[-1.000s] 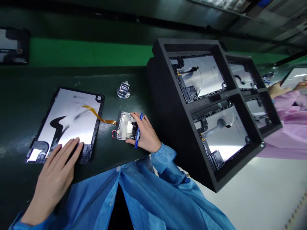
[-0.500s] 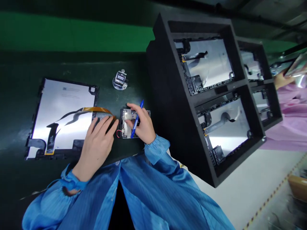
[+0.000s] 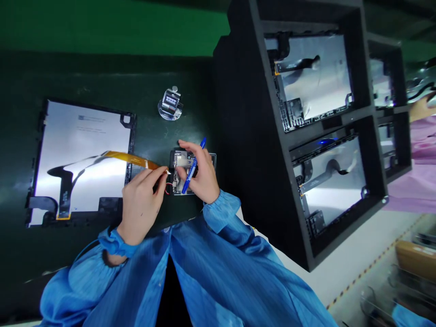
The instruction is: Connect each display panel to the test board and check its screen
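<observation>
My left hand (image 3: 141, 200) pinches the free end of an orange flex cable (image 3: 124, 157) between thumb and fingertips. The cable rises in an arc from the silver-backed display panel (image 3: 95, 131), where its dark part lies. Close to those fingertips is the left edge of a small circuit board (image 3: 178, 160), with red and white wires at its lower left corner. My right hand (image 3: 207, 179) rests over this board, thumb and forefinger parted on it. A blue pen (image 3: 189, 176) is tucked slantwise in that hand. The cable's very tip is partly hidden by my fingers.
A metal tally counter (image 3: 170, 103) stands on the dark green bench (image 3: 102, 84). To the right, a tall black compartment rack (image 3: 245, 150) holds several display panels. Beyond it, another person's pink sleeve (image 3: 422, 145) shows.
My left fingers have closed from a loose spread into a pinch on the cable end, near the board. The right hand stays over the board with the pen. The camera view has shifted slightly.
</observation>
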A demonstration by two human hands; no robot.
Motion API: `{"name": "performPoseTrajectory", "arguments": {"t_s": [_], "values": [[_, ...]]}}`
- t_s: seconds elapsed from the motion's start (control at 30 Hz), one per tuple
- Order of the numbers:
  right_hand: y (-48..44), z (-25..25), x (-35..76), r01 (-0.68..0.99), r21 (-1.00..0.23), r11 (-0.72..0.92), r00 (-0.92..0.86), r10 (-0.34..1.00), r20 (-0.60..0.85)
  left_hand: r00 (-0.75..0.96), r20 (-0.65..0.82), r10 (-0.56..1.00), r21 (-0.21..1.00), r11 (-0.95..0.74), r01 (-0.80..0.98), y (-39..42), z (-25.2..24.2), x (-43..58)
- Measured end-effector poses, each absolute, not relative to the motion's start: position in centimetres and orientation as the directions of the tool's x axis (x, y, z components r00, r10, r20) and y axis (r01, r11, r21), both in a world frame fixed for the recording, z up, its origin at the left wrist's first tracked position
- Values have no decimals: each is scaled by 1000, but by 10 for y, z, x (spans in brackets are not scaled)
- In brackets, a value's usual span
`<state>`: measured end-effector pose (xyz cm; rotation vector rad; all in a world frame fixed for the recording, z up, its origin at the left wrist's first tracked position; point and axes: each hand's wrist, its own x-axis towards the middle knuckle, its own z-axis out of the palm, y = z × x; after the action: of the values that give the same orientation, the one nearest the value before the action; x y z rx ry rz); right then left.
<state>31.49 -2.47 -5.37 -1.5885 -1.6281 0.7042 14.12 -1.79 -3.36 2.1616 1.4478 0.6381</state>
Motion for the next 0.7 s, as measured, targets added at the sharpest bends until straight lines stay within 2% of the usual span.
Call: {"name": "performPoseTrajectory", "arguments": {"t_s": [0.27,0.5,0.7], "values": [[-25,-57,322,533,-839,113,24,989,148,149,157,976,716,-217,663,-20,-37,149],[-25,-56,321,520,-845,124,27,986,162,19,-19,1000,851,7,525,-24,-44,148],[-24,-56,318,571,-813,113,45,985,168,-16,-19,1000,863,25,504,-27,-49,149]]}}
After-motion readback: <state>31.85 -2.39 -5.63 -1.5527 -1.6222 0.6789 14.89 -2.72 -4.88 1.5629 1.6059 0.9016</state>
